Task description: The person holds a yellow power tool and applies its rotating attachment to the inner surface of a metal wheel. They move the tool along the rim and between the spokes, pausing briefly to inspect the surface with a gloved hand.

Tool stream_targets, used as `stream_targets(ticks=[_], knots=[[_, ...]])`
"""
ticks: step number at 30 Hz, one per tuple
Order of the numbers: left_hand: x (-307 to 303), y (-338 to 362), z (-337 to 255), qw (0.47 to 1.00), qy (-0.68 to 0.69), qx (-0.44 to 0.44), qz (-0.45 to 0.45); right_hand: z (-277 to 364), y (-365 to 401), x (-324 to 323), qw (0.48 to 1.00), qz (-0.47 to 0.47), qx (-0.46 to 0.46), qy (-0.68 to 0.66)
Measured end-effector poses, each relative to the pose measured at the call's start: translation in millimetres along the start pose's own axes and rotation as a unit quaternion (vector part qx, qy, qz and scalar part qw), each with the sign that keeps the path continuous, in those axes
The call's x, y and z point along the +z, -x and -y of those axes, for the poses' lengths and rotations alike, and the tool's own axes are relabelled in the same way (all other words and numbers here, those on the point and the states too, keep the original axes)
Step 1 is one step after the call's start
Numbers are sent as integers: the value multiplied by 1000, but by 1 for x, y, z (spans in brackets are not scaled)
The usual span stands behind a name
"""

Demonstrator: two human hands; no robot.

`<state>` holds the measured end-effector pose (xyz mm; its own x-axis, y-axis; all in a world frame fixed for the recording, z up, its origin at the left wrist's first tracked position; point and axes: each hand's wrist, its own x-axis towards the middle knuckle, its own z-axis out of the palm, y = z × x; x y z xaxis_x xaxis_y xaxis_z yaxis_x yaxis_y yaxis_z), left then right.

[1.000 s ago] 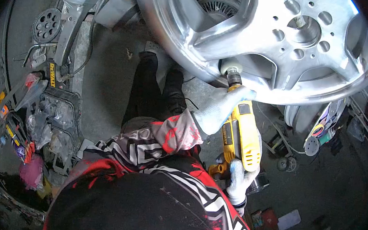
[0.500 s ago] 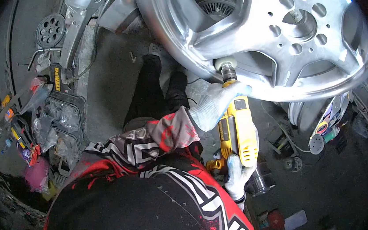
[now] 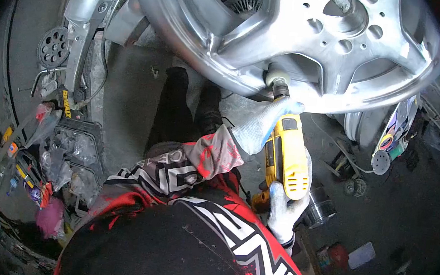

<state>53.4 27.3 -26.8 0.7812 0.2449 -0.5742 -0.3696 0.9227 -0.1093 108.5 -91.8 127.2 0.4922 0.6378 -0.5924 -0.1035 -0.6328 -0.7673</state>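
Note:
A yellow and black power drill (image 3: 288,157) points up at a shiny metal wheel rim (image 3: 338,69). The round pad (image 3: 277,78) on its chuck is at the inner side of the rim's lower lip, between two spokes. My left hand (image 3: 263,127), in a white and blue glove, is wrapped round the front of the drill, just behind the chuck. Gloved in white too, my right hand (image 3: 286,213) grips the drill at its rear; part of its fingers is hidden by the drill body.
On the left lie an open black case (image 3: 81,124) with plastic bags, a perforated disc (image 3: 54,47) and a metal arm (image 3: 82,29). A metal cylinder (image 3: 320,208) is right of my right hand. Sanding discs (image 3: 380,162) hang at the right.
The wheel rim has shifted left and slightly up in view. The drill's pad has moved right along the rim, farther inside the lip. Both hands keep their hold.

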Motion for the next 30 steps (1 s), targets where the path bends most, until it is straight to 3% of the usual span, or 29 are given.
stream_targets(ticks=[7, 13, 15, 16, 20, 23, 27, 30], knots=[[1, 19, -15, 1000, 9, 23, -14, 0, -7, 9, 998, 55, -16, -28], [6, 13, -9, 1000, 26, -3, 9, -3, -5, 1, 995, 24, -74, 57], [3, 22, -17, 1000, 13, 17, -2, -2, -6, 5, 997, 61, -38, 29], [-3, 22, -16, 999, 24, 30, 8, -4, -8, 9, 994, 76, -78, 14], [2, 20, -11, 999, 15, 29, 8, -5, -6, 6, 995, 61, -80, 27], [6, -6, 6, 999, 20, -29, 34, -5, 0, -4, 999, 3, -44, 26], [16, -19, 14, 997, 16, -49, 58, 0, 1, -1, 993, -40, -85, 75], [6, -17, 13, 996, 44, -41, 69, 2, -1, 5, 994, -15, -80, 78]])
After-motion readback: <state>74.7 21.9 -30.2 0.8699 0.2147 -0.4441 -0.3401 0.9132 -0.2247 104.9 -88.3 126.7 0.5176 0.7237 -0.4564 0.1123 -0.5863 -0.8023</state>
